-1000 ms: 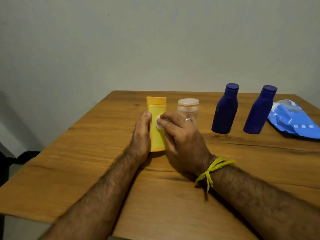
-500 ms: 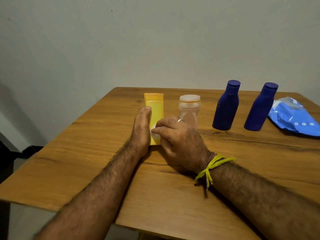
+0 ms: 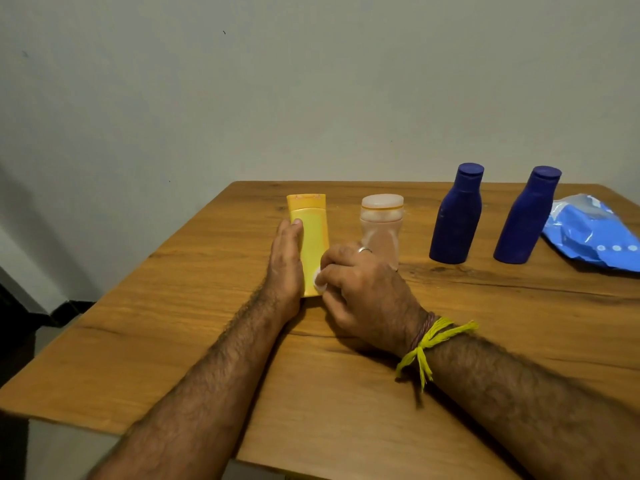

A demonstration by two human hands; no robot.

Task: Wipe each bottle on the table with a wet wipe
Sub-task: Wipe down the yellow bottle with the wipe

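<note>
Bracing left hand lies flat against the upright yellow bottle on the table; right hand pinches the wet wipe low on its face. Strokes should cover every side.

Blue pack cut off — wipe mostly hidden.

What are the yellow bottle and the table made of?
The yellow bottle looks like smooth, slightly shiny plastic: even colour, soft gleam. The table looks like wood, or a wood-look top: brown grain lines and dark knots, matt finish. Which, I cannot tell.
</note>
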